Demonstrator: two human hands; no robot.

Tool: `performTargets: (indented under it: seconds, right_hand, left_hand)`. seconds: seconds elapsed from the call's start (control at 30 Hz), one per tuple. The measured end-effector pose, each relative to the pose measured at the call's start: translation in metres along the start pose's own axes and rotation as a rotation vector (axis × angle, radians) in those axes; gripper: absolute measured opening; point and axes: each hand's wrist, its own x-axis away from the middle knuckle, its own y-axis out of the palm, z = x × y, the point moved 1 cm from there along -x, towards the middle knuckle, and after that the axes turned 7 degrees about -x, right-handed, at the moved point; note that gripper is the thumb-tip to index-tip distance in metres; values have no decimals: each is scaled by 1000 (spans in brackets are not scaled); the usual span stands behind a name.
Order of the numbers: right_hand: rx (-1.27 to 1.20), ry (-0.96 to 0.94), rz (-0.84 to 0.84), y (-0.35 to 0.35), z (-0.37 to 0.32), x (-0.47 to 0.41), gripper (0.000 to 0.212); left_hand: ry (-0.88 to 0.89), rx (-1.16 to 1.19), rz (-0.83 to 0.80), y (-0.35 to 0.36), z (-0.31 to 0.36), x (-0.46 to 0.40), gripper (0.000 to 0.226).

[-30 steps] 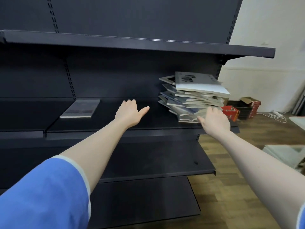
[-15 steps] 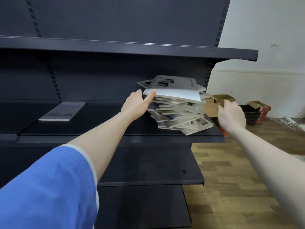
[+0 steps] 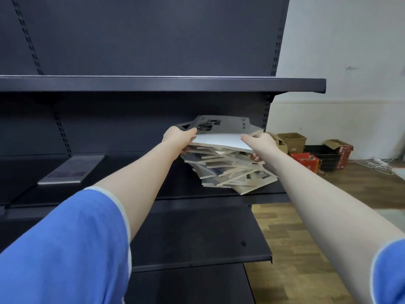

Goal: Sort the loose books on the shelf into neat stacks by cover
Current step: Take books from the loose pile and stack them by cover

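A crooked pile of books (image 3: 232, 172) sits at the right end of the dark middle shelf (image 3: 263, 196). On top lies a grey book with a dark printed cover (image 3: 221, 133). My left hand (image 3: 178, 138) grips its left edge, thumb on the cover and fingers underneath. My right hand (image 3: 259, 145) grips its right front corner the same way. A single dark-covered book (image 3: 72, 170) lies flat on the same shelf far to the left.
An upper shelf (image 3: 153, 84) hangs close above the pile. Lower shelves (image 3: 197, 249) jut out below. Cardboard boxes (image 3: 291, 139), a red box (image 3: 306, 161) and white cables (image 3: 381, 165) lie on the wooden floor to the right.
Both hands moved in onto the top book: the left slid to its left edge, the right came from beside the pile to its right corner. The camera moved closer.
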Motion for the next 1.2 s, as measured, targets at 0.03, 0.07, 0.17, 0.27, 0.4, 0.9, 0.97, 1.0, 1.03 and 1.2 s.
performTargets:
  seconds: [0.03,0.07,0.17,0.27,0.4,0.9,0.97,1.0,1.03,1.2]
  right_hand:
    - [-27,6,-16,-1,-1,-1,27]
    - [-41,9,-33,-2,-2,-2,27]
    - [-71,24,-75,-8,-5,1,29]
    - [-204,60,-101,-15,-3,3,56]
    - [-237,55,-142,-15,-5,10,59]
    - [-28,29,-143,7,-27,42,31]
    - [-53,-14,-111,19,-27,44,37]
    - [-83,-43,-89,26,-27,43,44]
    - [-100,-67,-68,34,-29,45,53]
    - [83,-178,-32,73,-42,50,29]
  left_hand:
    - [-18,27,-5,0,2,-1,28]
    - [-36,41,-13,-2,3,-1,26]
    - [-106,103,-96,-6,5,1,13]
    - [-136,135,-261,-13,1,5,18]
    - [-72,77,-324,-15,-3,14,18]
    - [37,202,-292,-49,-34,57,19]
    - [42,212,-280,-55,-42,64,21]
    - [46,204,-269,-59,-45,65,22]
    - [52,189,-258,-64,-49,66,22]
    - [81,129,-238,-95,-75,61,20]
